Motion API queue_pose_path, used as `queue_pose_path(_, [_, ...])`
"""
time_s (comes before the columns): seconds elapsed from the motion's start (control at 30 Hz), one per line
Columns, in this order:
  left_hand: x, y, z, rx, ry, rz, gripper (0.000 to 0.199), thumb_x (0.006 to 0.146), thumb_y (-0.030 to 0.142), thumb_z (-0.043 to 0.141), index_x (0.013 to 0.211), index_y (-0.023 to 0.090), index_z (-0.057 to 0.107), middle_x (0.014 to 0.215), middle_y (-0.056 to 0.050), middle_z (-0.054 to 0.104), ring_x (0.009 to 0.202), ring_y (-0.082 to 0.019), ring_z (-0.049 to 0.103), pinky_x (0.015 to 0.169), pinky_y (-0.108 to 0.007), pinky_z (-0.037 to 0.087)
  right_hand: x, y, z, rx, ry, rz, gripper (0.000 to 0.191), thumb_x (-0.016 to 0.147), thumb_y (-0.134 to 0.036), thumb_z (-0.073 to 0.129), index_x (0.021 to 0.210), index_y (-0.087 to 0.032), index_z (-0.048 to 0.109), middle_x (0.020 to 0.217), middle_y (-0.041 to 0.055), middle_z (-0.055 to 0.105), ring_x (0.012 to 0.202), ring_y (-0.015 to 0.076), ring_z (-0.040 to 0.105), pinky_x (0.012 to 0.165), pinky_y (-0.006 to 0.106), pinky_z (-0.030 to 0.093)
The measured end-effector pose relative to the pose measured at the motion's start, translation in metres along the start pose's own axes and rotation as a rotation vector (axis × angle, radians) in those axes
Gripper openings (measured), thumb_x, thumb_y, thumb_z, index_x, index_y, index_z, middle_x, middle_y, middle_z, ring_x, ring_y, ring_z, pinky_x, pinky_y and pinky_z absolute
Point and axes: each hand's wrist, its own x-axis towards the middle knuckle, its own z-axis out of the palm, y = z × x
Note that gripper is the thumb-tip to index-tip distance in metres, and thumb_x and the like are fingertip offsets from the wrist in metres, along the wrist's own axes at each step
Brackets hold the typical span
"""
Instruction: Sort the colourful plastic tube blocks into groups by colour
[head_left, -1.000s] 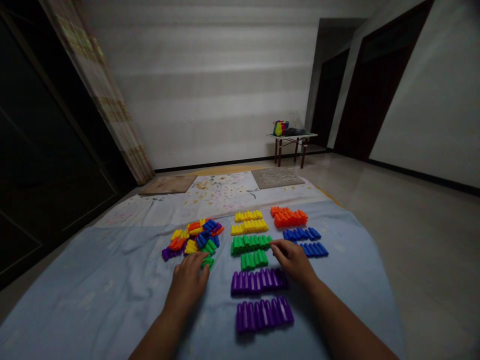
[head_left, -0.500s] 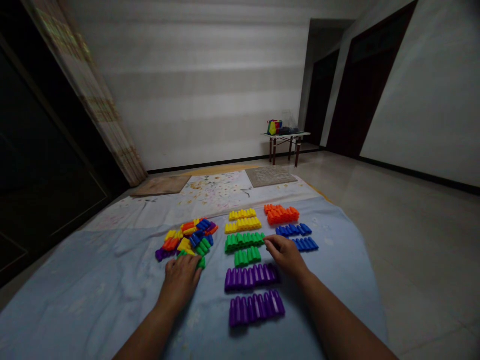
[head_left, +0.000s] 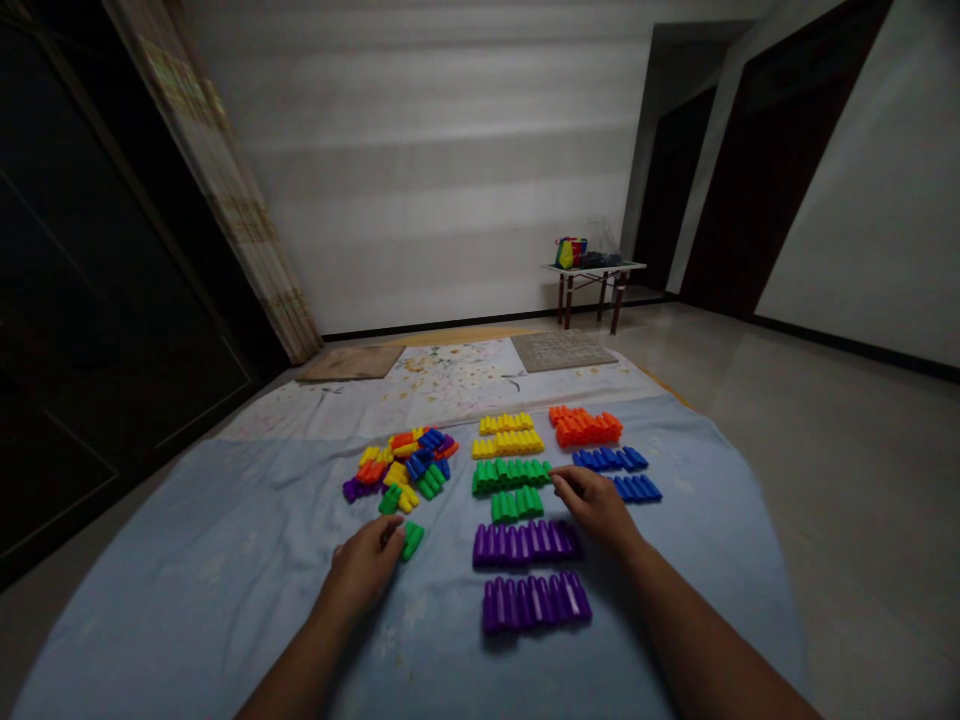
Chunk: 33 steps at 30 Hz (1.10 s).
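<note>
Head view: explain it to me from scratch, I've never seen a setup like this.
There is no robot here. The head view comes from a camera worn on a person's head, looking forward and down, so the two bare hands are the wearer's own.

On the light blue cloth lies a mixed-colour pile of small plastic pieces. To its right are sorted rows: yellow, orange, blue, green and purple.

The left hand is at a loose green piece; the right hand is at the green row's end. Whether either grips anything is unclear.
</note>
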Motion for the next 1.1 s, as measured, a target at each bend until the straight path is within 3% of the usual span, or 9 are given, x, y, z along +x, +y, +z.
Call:
queue_pose_path(0.1, [-0.003, 0.0, -0.008, 0.022, 0.03, 0.031, 0.044, 0.08, 0.042, 0.039, 0.11, 0.016, 0.058, 0.109, -0.008, 0.064, 0.094, -0.019, 0.061, 0.086, -0.03, 0.046, 0.0, 0.0, 0.0, 0.004, 0.014, -0.005, 0.03, 0.084, -0.036, 0.044, 0.091, -0.018, 0.066, 0.081, 0.0066, 0.069, 0.073, 0.0189, 0.063, 0.069, 0.03, 0.048])
queue_pose_path(0.2, [-0.007, 0.005, -0.012, 0.079, -0.016, 0.12, 0.044, 0.08, 0.035, 0.038, 0.115, 0.017, 0.056, 0.119, -0.008, 0.059, 0.103, -0.019, 0.058, 0.091, -0.031, 0.043, 0.0, 0.001, 0.0, -0.009, 0.009, -0.013, 0.03, 0.084, -0.036, 0.044, 0.091, -0.017, 0.067, 0.082, 0.0069, 0.069, 0.073, 0.0189, 0.064, 0.07, 0.03, 0.048])
queue_pose_path(0.3, [-0.008, 0.005, -0.01, 0.189, -0.059, 0.186, 0.046, 0.074, 0.023, 0.043, 0.118, 0.023, 0.055, 0.128, -0.005, 0.055, 0.117, -0.02, 0.049, 0.1, -0.034, 0.034, 0.0, 0.001, -0.001, -0.017, 0.01, -0.012, 0.03, 0.085, -0.035, 0.044, 0.092, -0.017, 0.066, 0.083, 0.0072, 0.07, 0.076, 0.0194, 0.064, 0.071, 0.03, 0.048])
queue_pose_path(0.4, [-0.007, 0.004, -0.007, 0.271, -0.088, 0.244, 0.05, 0.069, 0.016, 0.046, 0.117, 0.027, 0.056, 0.126, -0.003, 0.057, 0.119, -0.02, 0.048, 0.101, -0.035, 0.032, 0.001, 0.0, -0.002, -0.016, 0.022, -0.012, 0.029, 0.085, -0.035, 0.044, 0.091, -0.018, 0.067, 0.084, 0.0068, 0.07, 0.076, 0.0194, 0.064, 0.071, 0.03, 0.048])
queue_pose_path(0.5, [-0.005, 0.008, -0.01, 0.318, -0.094, 0.253, 0.048, 0.07, 0.023, 0.048, 0.118, 0.026, 0.056, 0.122, -0.005, 0.059, 0.114, -0.021, 0.051, 0.097, -0.036, 0.034, 0.001, -0.001, -0.002, -0.012, 0.022, -0.016, 0.028, 0.085, -0.035, 0.044, 0.089, -0.018, 0.067, 0.082, 0.0062, 0.07, 0.075, 0.0186, 0.064, 0.07, 0.029, 0.049])
queue_pose_path(0.63, [-0.007, 0.018, -0.018, 0.351, -0.112, 0.091, 0.054, 0.074, 0.051, 0.046, 0.117, 0.021, 0.056, 0.106, -0.009, 0.066, 0.101, -0.025, 0.058, 0.089, -0.037, 0.039, 0.001, -0.003, -0.003, 0.008, 0.029, -0.008, 0.027, 0.085, -0.034, 0.045, 0.089, -0.019, 0.066, 0.082, 0.0057, 0.069, 0.074, 0.0181, 0.064, 0.069, 0.029, 0.049])
queue_pose_path(0.73, [-0.008, 0.018, -0.021, 0.361, -0.124, 0.035, 0.061, 0.073, 0.06, 0.041, 0.115, 0.018, 0.058, 0.101, -0.011, 0.067, 0.096, -0.026, 0.061, 0.084, -0.036, 0.042, 0.001, -0.003, -0.003, 0.014, 0.026, -0.005, 0.026, 0.085, -0.034, 0.044, 0.09, -0.019, 0.066, 0.082, 0.0059, 0.069, 0.074, 0.018, 0.064, 0.069, 0.029, 0.049])
queue_pose_path(0.97, [-0.001, -0.006, -0.013, 0.309, -0.17, 0.225, 0.049, 0.071, 0.031, 0.051, 0.119, 0.024, 0.055, 0.126, -0.007, 0.056, 0.118, -0.022, 0.048, 0.102, -0.034, 0.032, 0.003, -0.001, -0.006, 0.021, 0.039, 0.0, 0.026, 0.084, -0.034, 0.045, 0.09, -0.019, 0.066, 0.083, 0.0058, 0.07, 0.076, 0.0183, 0.064, 0.069, 0.029, 0.049])
queue_pose_path(1.1, [-0.001, -0.011, -0.011, 0.289, -0.125, 0.207, 0.047, 0.072, 0.035, 0.051, 0.117, 0.025, 0.057, 0.122, -0.007, 0.058, 0.115, -0.023, 0.05, 0.1, -0.036, 0.033, 0.004, 0.0, -0.013, 0.009, 0.073, 0.01, 0.028, 0.084, -0.035, 0.045, 0.089, -0.019, 0.066, 0.079, 0.0054, 0.069, 0.073, 0.0177, 0.064, 0.067, 0.027, 0.048])
